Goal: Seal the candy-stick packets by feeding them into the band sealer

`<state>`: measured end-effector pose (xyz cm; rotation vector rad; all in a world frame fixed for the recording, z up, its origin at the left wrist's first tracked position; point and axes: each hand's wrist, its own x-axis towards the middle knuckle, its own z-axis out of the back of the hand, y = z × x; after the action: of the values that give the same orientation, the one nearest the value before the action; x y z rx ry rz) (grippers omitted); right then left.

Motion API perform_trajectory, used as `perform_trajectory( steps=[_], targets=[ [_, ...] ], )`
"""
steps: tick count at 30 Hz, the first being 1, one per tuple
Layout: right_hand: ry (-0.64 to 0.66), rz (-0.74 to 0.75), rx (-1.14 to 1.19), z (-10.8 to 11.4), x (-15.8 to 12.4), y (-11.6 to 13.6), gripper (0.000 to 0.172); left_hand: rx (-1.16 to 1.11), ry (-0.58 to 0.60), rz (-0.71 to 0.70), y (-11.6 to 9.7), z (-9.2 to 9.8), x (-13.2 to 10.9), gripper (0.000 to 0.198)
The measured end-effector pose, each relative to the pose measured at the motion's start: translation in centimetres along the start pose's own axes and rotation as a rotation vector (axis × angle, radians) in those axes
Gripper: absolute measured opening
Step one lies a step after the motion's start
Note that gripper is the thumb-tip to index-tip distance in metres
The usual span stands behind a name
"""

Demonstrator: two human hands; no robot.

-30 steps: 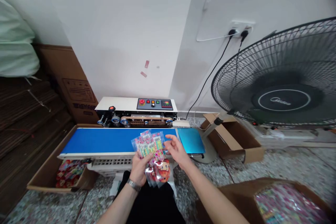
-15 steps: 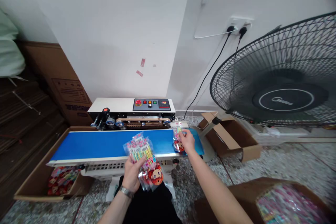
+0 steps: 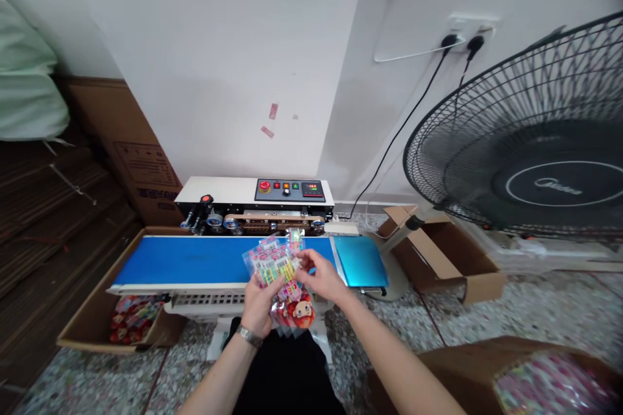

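Note:
My left hand [image 3: 260, 303] is closed on a fanned stack of clear plastic packets [image 3: 278, 282], with printed barcodes and a red-haired cartoon face, held over the front edge of the blue conveyor belt [image 3: 195, 262]. My right hand [image 3: 321, 277] pinches at the right edge of the stack, its fingertips partly hidden among the packets. Just behind those fingers, another packet [image 3: 294, 240] stands at the rollers of the band sealing machine [image 3: 228, 189]. Its lower part is hidden by my right hand and the stack.
Right of the belt is a shiny blue plate [image 3: 361, 262]. A carton [image 3: 73, 327] with packets stands below left, another carton [image 3: 438, 363] with packets at lower right. An open carton [image 3: 479, 288] and a large fan [image 3: 549, 175] are at the right.
My right hand has moved left from the belt's right end to the stack. The single packet has moved left along the machine. My view has shifted slightly.

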<state>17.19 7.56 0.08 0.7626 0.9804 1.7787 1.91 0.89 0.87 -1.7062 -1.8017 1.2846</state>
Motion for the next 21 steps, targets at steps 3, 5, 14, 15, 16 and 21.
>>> perform_trajectory(
  steps=[3,5,14,15,16,21],
  targets=[
    [0.006,-0.031,0.033,-0.6,-1.6,1.0,0.034,-0.039,0.034,-0.014,0.3,-0.3,0.1,0.046],
    [-0.018,-0.055,0.075,-0.6,-1.9,1.1,0.031,-0.055,0.031,0.005,0.5,-0.4,0.2,0.046],
    [-0.260,-0.053,0.166,-0.2,-1.2,-1.5,0.017,-0.028,-0.029,-0.011,0.9,-0.4,0.4,0.041],
    [-0.336,-0.074,0.159,0.4,-0.9,-2.2,0.018,-0.021,-0.040,-0.010,0.9,-0.2,0.5,0.041],
    [-0.422,-0.110,0.132,1.1,-0.5,-3.0,0.018,-0.015,-0.049,-0.008,0.9,0.0,0.5,0.041],
    [-0.633,-0.420,-0.246,5.3,2.4,-6.5,0.014,-0.011,-0.053,0.022,0.7,0.7,0.5,0.042]
  ],
)
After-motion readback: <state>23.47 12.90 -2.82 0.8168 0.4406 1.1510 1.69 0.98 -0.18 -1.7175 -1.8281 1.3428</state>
